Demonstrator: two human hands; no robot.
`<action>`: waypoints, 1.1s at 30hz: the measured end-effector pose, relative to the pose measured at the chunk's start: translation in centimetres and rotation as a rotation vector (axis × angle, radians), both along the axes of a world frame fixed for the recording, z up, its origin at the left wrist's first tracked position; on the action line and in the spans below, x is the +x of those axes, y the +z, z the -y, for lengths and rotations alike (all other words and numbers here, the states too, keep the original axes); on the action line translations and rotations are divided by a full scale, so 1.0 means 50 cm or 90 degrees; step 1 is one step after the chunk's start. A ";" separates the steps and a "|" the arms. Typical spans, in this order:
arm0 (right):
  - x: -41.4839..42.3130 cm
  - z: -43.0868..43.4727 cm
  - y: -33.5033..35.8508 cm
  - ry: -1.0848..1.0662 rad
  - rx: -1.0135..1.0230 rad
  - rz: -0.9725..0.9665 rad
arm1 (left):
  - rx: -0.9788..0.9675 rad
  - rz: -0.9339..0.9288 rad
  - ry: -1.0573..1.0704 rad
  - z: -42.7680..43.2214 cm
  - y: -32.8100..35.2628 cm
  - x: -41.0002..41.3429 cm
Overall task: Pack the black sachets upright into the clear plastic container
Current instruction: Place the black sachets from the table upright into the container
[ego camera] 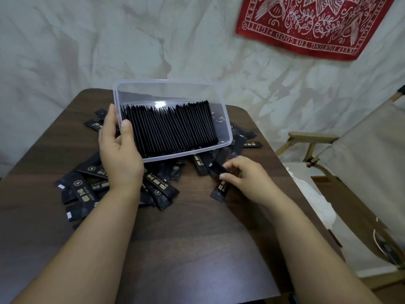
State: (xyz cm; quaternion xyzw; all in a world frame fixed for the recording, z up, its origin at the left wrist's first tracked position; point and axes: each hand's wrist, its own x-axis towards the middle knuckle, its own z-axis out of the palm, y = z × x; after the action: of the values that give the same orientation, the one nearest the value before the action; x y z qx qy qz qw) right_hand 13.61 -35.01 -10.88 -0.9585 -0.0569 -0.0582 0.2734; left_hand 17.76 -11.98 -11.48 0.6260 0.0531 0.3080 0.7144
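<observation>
The left thumb [126, 127] lies over the near-left rim of the clear plastic container [228, 130], with the fingers wrapped behind its left wall; the left hand [119, 156] grips that end and holds the container tipped, mouth towards the camera. Below the container's near-right corner, the right hand's curled fingertips [228, 166] and thumb pinch one black sachet [215, 167]; the right hand [244, 175] sits low over the table [197, 242]. Whether a second sachet [219, 190] just under the thumb is also held cannot be told.

Inside the container, a tight row of packed sachets [168, 130] stands on edge, running from the left wall most of the way across. A narrow open gap stays at the container's right end, between the last sachet and the right wall. The container's far rim and right side are free of any hand.

The sachets are slim black sticks with gold print and a round emblem. Loose sachets [83, 189] lie heaped flat beneath and to both sides of the container, thickest to its near left. Nearer than the heap, the dark wood tabletop is bare.
</observation>
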 end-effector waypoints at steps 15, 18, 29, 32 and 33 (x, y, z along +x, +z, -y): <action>-0.032 0.027 -0.022 0.131 -0.043 -0.170 | 0.034 -0.012 -0.044 0.005 -0.011 0.014; -0.036 0.030 -0.025 0.042 -0.060 -0.155 | 0.037 0.000 -0.046 0.004 -0.015 0.020; -0.039 -0.057 -0.041 0.106 -0.094 -0.107 | 0.035 0.006 -0.061 0.006 -0.012 0.020; -0.050 -0.046 -0.029 0.099 -0.034 -0.106 | 0.038 0.006 -0.064 0.008 -0.011 0.017; -0.054 -0.043 -0.027 0.081 -0.025 -0.089 | 0.040 0.006 -0.065 0.008 -0.011 0.016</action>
State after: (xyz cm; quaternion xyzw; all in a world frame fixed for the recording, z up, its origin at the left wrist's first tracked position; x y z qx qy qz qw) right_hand 10.91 -32.87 -12.23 -0.9599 -0.0991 0.0277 0.2606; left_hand 18.57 -12.39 -12.04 0.6486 0.0076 0.2756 0.7095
